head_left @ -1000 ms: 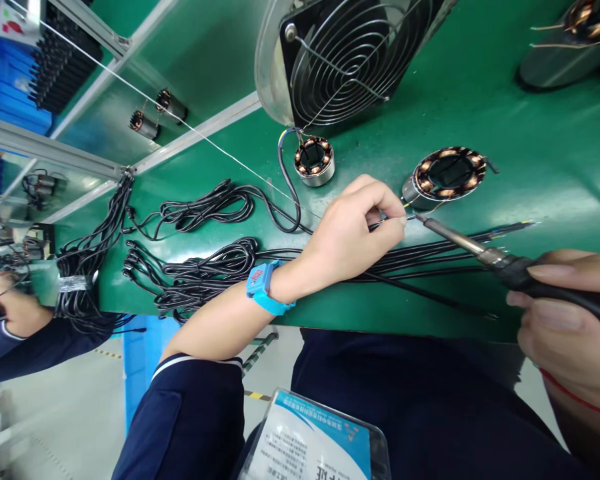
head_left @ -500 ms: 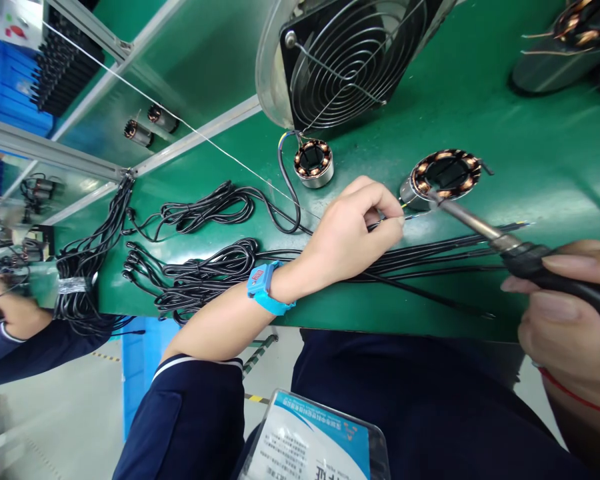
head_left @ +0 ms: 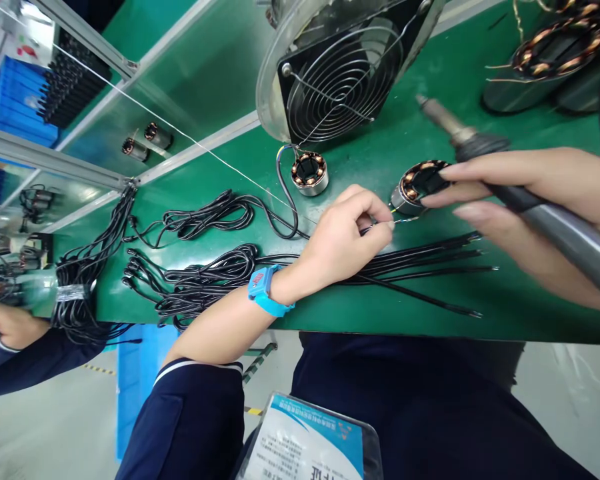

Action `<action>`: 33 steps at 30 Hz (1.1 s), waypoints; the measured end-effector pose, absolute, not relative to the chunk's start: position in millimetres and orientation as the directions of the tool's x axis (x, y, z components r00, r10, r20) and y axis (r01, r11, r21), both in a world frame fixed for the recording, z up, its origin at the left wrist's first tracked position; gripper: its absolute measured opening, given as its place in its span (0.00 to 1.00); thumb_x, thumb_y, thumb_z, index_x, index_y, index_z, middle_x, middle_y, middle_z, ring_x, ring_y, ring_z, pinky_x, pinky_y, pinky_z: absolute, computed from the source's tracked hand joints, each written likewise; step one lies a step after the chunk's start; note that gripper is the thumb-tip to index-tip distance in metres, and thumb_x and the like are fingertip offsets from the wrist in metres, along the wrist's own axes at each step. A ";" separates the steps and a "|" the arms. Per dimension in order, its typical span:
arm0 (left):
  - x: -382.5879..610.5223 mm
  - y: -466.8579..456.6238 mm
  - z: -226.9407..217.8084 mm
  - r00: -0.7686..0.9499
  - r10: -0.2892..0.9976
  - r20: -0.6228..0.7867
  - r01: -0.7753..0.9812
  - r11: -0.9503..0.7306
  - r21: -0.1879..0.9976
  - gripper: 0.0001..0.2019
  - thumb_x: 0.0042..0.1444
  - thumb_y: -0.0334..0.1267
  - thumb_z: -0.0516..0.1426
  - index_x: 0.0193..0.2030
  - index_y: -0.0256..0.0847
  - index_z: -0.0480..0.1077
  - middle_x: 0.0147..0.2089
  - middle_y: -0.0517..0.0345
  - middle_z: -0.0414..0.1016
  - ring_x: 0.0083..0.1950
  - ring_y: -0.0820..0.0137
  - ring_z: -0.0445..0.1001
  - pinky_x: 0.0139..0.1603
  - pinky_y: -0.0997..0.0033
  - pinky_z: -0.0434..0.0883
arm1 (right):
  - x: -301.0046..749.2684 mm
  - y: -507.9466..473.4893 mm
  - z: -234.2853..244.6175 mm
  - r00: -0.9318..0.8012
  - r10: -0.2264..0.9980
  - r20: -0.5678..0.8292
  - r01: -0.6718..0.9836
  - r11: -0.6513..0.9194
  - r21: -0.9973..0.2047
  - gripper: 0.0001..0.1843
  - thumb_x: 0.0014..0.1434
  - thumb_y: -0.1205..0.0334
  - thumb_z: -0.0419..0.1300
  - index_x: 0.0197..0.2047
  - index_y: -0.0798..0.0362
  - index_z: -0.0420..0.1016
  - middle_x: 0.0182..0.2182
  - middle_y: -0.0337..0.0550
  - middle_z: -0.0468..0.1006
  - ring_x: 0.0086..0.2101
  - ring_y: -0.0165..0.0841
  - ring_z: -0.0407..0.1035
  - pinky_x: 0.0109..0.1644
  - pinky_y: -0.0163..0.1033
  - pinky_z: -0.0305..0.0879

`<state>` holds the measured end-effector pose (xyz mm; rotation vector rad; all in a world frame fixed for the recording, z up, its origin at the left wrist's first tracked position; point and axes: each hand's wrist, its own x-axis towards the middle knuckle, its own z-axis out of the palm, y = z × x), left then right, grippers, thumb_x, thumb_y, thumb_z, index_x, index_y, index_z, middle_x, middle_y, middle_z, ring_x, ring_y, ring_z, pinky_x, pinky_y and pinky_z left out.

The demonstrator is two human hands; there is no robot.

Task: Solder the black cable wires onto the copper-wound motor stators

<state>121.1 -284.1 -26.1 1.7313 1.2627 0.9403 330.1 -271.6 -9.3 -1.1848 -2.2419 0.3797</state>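
Observation:
My left hand (head_left: 353, 233) is pinched closed around the thin wire end of a black cable, right beside a motor stator (head_left: 406, 193) with copper windings. Short coloured wires run between those fingertips and the stator. In my right hand (head_left: 535, 250) is a soldering iron (head_left: 480, 143), its tip raised and pointing up-left, away from the stator. Thumb and fingertips of that hand reach to the stator's right rim, partly covering it. A second, smaller stator (head_left: 310, 175) stands to the left with a cable attached.
A fan with a wire guard (head_left: 340, 100) stands behind the stators. Coiled black cables (head_left: 205, 273) lie at left, their stripped ends (head_left: 475, 270) reaching right. More stators (head_left: 535, 87) sit at back right. A co-worker's arm (head_left: 15, 323) shows at far left.
The soldering iron has lifted off the stator and swung up and back. My right hand has moved left, bringing its fingertips to the stator. My left hand keeps its pinch.

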 end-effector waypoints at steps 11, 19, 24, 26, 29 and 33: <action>121.2 -284.7 -25.4 0.249 0.963 0.099 0.386 -0.193 0.902 0.05 0.52 0.25 0.56 0.29 0.38 0.64 0.34 0.60 0.64 0.30 0.80 0.63 0.33 0.74 0.68 | 321.3 -250.4 -23.4 -0.561 0.743 0.366 0.502 0.656 -0.564 0.24 0.64 0.44 0.51 0.58 0.46 0.63 0.41 0.39 0.74 0.44 0.35 0.70 0.51 0.47 0.68; 121.2 -285.5 -27.2 0.291 0.932 0.216 0.390 -0.321 0.863 0.07 0.52 0.23 0.54 0.29 0.38 0.63 0.33 0.60 0.64 0.33 0.77 0.63 0.35 0.73 0.68 | 327.1 -281.7 -24.0 -0.435 0.780 0.450 0.615 0.622 -0.484 0.17 0.66 0.55 0.52 0.58 0.44 0.65 0.43 0.38 0.77 0.44 0.34 0.70 0.47 0.43 0.67; 117.8 -284.7 -24.8 0.263 0.938 0.228 0.395 -0.320 0.861 0.07 0.52 0.23 0.55 0.29 0.38 0.64 0.33 0.60 0.65 0.33 0.78 0.64 0.34 0.74 0.67 | 319.9 -262.4 -32.0 -0.582 0.704 0.406 0.634 0.706 -0.315 0.19 0.69 0.48 0.42 0.53 0.47 0.65 0.40 0.40 0.76 0.39 0.36 0.66 0.39 0.44 0.62; 115.0 -284.0 -23.1 0.231 0.946 0.228 0.399 -0.306 0.864 0.06 0.52 0.24 0.55 0.29 0.38 0.64 0.33 0.60 0.66 0.33 0.78 0.65 0.34 0.75 0.66 | 313.9 -254.4 -31.8 -0.599 0.682 0.419 0.634 0.724 -0.273 0.18 0.70 0.49 0.41 0.52 0.47 0.65 0.37 0.39 0.75 0.36 0.35 0.65 0.37 0.43 0.60; 110.7 -283.2 -21.9 0.172 0.958 0.229 0.403 -0.280 0.871 0.06 0.52 0.24 0.56 0.29 0.38 0.65 0.32 0.60 0.66 0.34 0.77 0.65 0.33 0.75 0.66 | 305.2 -252.6 -28.5 -0.577 0.684 0.446 0.622 0.722 -0.301 0.18 0.69 0.51 0.44 0.56 0.49 0.63 0.36 0.39 0.75 0.36 0.34 0.67 0.38 0.42 0.62; 108.6 -283.7 -23.2 0.174 0.964 0.200 0.391 -0.254 0.885 0.06 0.51 0.24 0.55 0.28 0.38 0.64 0.34 0.60 0.65 0.31 0.79 0.63 0.33 0.75 0.66 | 301.5 -276.5 -25.0 -0.416 0.786 0.458 0.658 0.607 -0.446 0.18 0.69 0.54 0.49 0.60 0.45 0.62 0.42 0.38 0.77 0.42 0.32 0.72 0.45 0.42 0.68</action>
